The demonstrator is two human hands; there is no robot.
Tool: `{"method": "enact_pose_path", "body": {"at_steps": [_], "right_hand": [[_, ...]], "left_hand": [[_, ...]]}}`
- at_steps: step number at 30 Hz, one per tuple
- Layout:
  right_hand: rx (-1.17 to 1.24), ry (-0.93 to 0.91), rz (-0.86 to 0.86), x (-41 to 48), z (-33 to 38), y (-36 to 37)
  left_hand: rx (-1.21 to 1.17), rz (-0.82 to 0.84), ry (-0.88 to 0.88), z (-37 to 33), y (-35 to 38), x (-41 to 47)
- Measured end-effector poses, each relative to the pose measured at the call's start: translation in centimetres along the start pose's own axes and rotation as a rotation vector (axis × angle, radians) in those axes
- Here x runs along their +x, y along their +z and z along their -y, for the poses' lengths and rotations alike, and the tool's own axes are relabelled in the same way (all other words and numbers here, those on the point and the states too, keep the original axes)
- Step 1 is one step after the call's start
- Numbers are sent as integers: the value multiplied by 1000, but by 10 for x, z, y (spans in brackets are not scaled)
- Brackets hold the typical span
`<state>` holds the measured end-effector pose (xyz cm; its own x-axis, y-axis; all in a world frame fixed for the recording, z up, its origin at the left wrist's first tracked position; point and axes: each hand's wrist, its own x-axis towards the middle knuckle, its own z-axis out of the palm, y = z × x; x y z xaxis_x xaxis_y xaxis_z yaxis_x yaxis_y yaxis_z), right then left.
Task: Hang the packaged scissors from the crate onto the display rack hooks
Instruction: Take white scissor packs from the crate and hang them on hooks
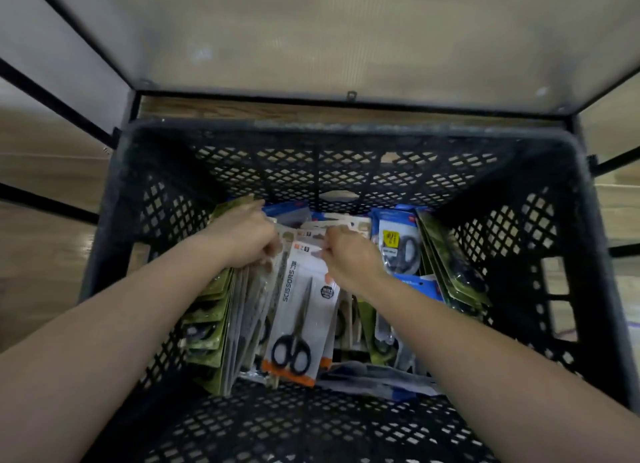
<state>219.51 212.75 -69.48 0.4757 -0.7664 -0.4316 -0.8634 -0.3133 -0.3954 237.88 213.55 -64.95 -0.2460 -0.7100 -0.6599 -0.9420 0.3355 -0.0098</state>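
1. Left hand (247, 236): fingers curl over the top edges of the upright packs (247, 300) and hold the bunch aside. Hazard: if this grip loosens, the bunch tips back onto whatever is being drawn out beside it.
2. Right hand (349, 255): fingers and thumb are narrowed to a pinch on the top edge of the white scissors pack (301, 310). The pack stands in the crate (346, 128), hanging straight below those fingertips, between the two hands.
3. Hazard: more card tops crowd just behind the right fingertips, so the pinch may catch two packs.
4. Hazard: the pinch sits on thin card (the hang hole cannot be seen under the fingers), and a sharp pull may bend or tear it.
5. Hazard: the blue packs (398, 244) lie loose just right of the right fingers, and a lifted corner may snag them.
6. Display rack hooks: not in view, so the pack has to be carried some way out of the crate, and a light pinch may drop it.
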Motion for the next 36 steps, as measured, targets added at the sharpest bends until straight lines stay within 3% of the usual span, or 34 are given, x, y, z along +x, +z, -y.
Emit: {"method": "enact_pose_path", "body": {"at_steps": [5,9,14,18,29,36], "right_hand": [[19,-22,-3,-20,8,-38],[18,-33,53,-47,16,-80],[39,-21,-14,-102,42,-150],[-25,-47,-75,-150,79,-233],[-43,-109,-356,-255,175,-484],[-19,-142,-595,-325,213,-604]], "left_hand": [[24,-63,140,-19,-25,-24],[-76,-99,97,-29,-51,-51],[-132,74,86,-48,-110,-111],[-14,45,93,-57,-192,-176],[137,-220,-27,-67,-457,-335],[67,-586,-33,-73,-568,-435]]}}
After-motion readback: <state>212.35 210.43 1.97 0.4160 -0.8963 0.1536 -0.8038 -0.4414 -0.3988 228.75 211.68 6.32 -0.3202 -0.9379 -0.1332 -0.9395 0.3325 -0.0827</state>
